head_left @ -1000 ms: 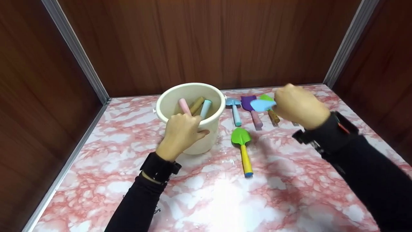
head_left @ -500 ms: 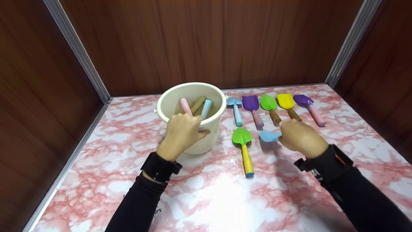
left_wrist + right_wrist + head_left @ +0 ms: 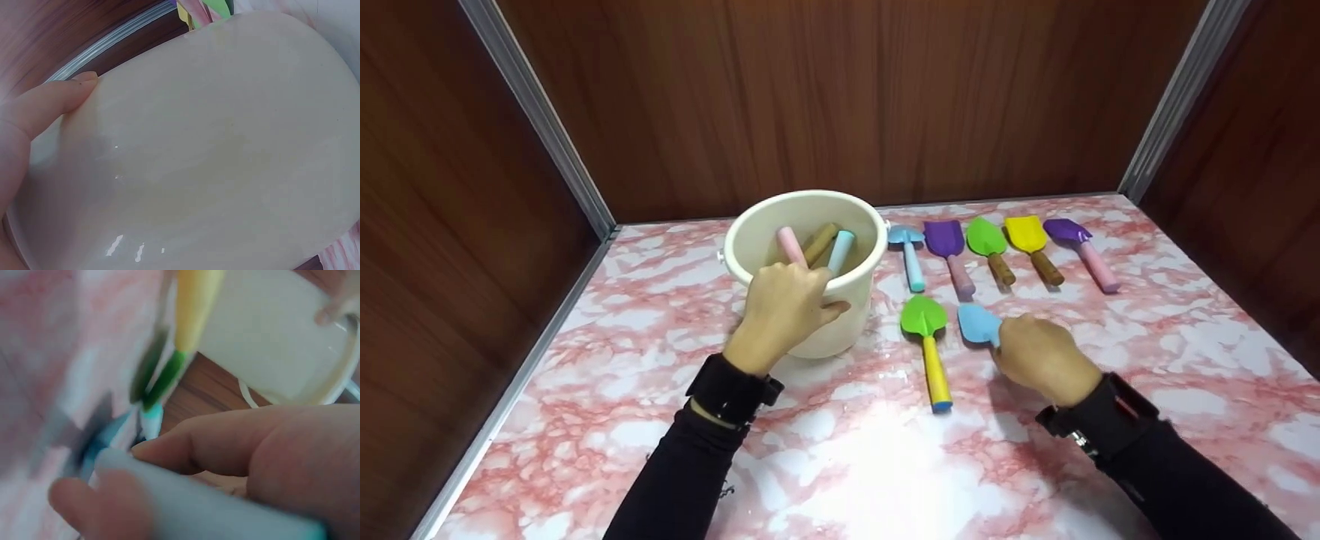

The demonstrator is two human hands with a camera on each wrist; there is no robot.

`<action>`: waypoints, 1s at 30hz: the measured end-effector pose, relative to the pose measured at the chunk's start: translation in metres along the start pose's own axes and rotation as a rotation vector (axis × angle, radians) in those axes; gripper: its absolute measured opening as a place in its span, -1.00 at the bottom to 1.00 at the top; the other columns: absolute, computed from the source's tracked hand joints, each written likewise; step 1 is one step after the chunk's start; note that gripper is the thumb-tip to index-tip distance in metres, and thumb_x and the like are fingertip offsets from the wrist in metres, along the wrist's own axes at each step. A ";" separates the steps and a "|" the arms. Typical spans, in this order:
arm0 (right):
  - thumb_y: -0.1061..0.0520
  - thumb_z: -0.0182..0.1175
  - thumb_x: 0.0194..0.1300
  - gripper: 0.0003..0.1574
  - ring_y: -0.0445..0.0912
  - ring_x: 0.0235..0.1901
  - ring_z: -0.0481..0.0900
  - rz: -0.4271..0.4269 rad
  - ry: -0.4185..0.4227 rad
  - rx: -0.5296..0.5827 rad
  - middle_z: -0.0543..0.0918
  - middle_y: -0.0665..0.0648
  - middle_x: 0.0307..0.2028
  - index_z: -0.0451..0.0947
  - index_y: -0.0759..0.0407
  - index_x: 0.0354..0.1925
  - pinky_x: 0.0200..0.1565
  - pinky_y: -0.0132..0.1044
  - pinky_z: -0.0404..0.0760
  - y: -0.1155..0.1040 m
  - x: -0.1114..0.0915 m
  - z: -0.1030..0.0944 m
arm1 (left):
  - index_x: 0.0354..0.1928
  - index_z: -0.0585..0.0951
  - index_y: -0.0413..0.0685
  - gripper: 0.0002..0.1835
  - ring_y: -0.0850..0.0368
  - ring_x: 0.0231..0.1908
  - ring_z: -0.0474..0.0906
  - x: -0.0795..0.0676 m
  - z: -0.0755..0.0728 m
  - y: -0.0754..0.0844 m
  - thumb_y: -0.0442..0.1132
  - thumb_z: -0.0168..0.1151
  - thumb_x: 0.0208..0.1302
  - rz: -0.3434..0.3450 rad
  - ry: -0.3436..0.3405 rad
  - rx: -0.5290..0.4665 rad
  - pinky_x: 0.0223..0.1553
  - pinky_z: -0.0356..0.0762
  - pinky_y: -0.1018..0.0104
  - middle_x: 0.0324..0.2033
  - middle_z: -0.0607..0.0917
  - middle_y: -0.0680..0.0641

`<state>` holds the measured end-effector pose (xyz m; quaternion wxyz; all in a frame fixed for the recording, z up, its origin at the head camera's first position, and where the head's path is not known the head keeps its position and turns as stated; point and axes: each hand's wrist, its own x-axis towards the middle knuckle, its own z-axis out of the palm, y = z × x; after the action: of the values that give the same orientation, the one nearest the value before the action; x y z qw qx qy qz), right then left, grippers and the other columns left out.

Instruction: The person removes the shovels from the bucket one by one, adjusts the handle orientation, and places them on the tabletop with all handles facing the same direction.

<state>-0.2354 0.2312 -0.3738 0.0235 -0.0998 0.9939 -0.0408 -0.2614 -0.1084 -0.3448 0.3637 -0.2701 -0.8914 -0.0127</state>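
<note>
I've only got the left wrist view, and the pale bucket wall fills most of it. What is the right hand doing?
Observer: The head view shows the right hand gripping a blue-bladed trowel.
Operator: I can only see the outside of the bucket. What's in it?
Observer: Three handles show inside: a pink handle, a brown handle and a light blue handle.
Operator: Anything lying on the table between the bucket and that hand?
Observer: Yes, a green-bladed trowel with a yellow grip.
</note>
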 end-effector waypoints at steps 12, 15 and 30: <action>0.03 0.38 0.35 -0.61 -0.01 -0.52 0.57 -0.001 -0.065 0.048 0.53 0.15 -0.53 0.57 0.16 -0.56 -0.45 -0.11 0.59 -0.005 -0.005 0.011 | -0.43 0.68 -0.08 -0.51 -0.05 -0.71 0.51 0.000 0.000 0.000 0.18 0.65 0.08 0.011 0.021 -0.019 -0.70 0.50 0.03 -0.69 0.57 -0.05; -0.03 0.39 0.40 -0.57 0.00 -0.49 0.56 -0.005 -0.051 0.047 0.51 0.14 -0.53 0.57 0.17 -0.51 -0.42 -0.09 0.59 -0.006 -0.004 0.011 | -0.44 0.68 -0.08 -0.52 -0.06 -0.71 0.52 -0.001 0.000 -0.001 0.17 0.66 0.08 0.013 0.026 -0.022 -0.70 0.50 0.03 -0.69 0.57 -0.06; 0.19 0.40 0.27 -0.73 -0.02 -0.56 0.53 -0.031 0.001 0.113 0.55 0.16 -0.53 0.59 0.25 -0.51 -0.51 -0.19 0.47 -0.007 0.000 0.018 | -0.45 0.67 -0.08 -0.50 -0.09 -0.70 0.53 -0.001 0.000 -0.001 0.18 0.67 0.05 0.011 0.028 -0.011 -0.69 0.51 0.02 -0.70 0.57 -0.06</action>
<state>-0.2327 0.2234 -0.3909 0.0278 -0.1135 0.9884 -0.0971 -0.2609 -0.1102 -0.3453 0.3745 -0.2768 -0.8847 -0.0195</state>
